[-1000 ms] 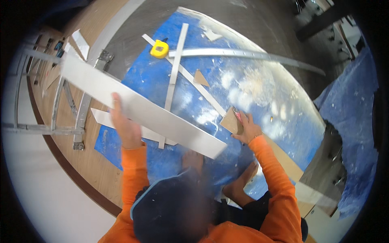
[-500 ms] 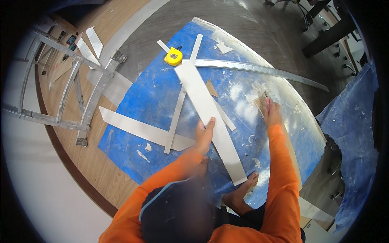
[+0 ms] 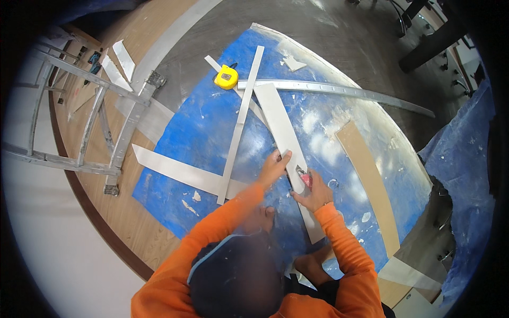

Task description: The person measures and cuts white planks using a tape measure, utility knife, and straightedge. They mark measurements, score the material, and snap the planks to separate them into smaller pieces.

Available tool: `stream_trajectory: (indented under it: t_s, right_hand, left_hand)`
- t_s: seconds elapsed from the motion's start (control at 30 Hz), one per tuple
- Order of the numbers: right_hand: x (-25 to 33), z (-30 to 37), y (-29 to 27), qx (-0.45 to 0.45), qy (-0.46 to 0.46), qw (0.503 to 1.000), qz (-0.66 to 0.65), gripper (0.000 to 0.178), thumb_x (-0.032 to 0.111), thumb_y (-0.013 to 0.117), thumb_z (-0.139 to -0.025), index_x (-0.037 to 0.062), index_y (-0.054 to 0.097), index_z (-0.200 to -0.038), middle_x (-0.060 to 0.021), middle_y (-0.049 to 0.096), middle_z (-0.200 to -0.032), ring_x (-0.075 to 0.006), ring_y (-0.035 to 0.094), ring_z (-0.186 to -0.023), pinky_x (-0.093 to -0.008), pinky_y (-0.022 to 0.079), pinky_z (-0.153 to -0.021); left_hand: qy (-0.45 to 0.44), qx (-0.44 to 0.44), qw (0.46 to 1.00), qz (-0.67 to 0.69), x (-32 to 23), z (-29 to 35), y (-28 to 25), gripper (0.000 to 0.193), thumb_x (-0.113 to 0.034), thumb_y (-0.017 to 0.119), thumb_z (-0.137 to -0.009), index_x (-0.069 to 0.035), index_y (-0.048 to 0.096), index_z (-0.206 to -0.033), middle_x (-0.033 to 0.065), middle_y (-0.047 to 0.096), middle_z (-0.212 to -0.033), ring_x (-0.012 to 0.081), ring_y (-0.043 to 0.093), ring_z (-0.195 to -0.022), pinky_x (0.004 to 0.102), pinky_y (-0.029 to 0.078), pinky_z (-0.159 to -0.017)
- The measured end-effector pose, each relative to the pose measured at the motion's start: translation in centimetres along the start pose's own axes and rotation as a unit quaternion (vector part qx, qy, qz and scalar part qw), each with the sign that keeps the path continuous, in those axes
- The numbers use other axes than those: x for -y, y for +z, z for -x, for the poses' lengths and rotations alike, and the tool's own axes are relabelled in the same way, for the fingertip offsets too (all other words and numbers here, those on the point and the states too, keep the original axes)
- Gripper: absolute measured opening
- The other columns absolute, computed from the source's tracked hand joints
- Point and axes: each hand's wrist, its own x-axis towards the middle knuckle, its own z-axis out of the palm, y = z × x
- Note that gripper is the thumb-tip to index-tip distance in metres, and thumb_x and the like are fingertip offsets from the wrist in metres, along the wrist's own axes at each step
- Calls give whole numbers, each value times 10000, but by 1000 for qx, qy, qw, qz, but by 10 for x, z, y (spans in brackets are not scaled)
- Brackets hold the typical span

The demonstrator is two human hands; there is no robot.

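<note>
A long white board strip (image 3: 278,114) lies slantwise on the blue sheet in front of me. My left hand (image 3: 274,168) grips its left edge near the middle, thumb on top. My right hand (image 3: 318,193) is over the strip's lower half, closed around a red utility knife (image 3: 305,179) whose tip points up and left. Its thumb reaches the strip's left edge. To the right lies a brown-faced strip (image 3: 371,175), touched by neither hand. Left of my hands, a thin white strip (image 3: 238,127) crosses a wider white strip (image 3: 180,170).
A yellow tape measure (image 3: 226,77) sits at the far side, beside a long metal straightedge (image 3: 339,90). The blue sheet (image 3: 180,127) carries white scraps. A metal ladder (image 3: 124,132) lies at the left. My bare foot (image 3: 313,267) is near the strip's lower end.
My right hand has come left with the knife, from the brown-faced strip to the white one. The white strip's far end has shifted right, away from the tape measure.
</note>
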Motion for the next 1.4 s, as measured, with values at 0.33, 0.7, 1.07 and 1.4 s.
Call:
stream_trajectory:
  t_s: [0.33, 0.7, 1.07, 1.4]
  right_hand:
    - [-51, -2, -31, -78, -16, 997, 19, 1009, 448, 848, -683, -3, 427, -1482, -218, 623, -1272, -391, 641, -1142, -445, 535, -951]
    - [-56, 15, -41, -27, -23, 997, 63, 885, 477, 808, -724, 90, 489, -1453, -150, 619, -1128, -360, 649, -999, -453, 545, -851]
    - [-55, -30, -20, -76, -8, 995, 66, 860, 464, 833, -715, 74, 520, -1414, -159, 621, -1119, -359, 655, -948, -441, 549, -804]
    - [-31, 4, -9, -1, -51, 997, 59, 901, 492, 832, -716, 72, 490, -1436, -169, 596, -1161, -378, 649, -1017, -466, 569, -819]
  left_hand:
    - [309, -313, 690, -575, -76, -53, -97, 478, -189, 692, -933, -26, 588, -1370, 198, 594, -1166, 362, 590, -1046, 439, 474, -960]
    - [371, -275, 772, -438, -119, 13, -131, 406, -96, 558, -1024, -8, 562, -1421, 199, 551, -1216, 335, 586, -1102, 398, 479, -953]
    - [248, -434, 758, -418, -67, 219, -216, 369, -102, 543, -1048, 34, 578, -1389, 148, 572, -1186, 232, 566, -1011, 337, 492, -881]
    - [209, -551, 752, -296, 6, 174, -248, 436, -154, 657, -1007, -8, 605, -1415, 120, 560, -1194, 158, 568, -887, 241, 523, -607]
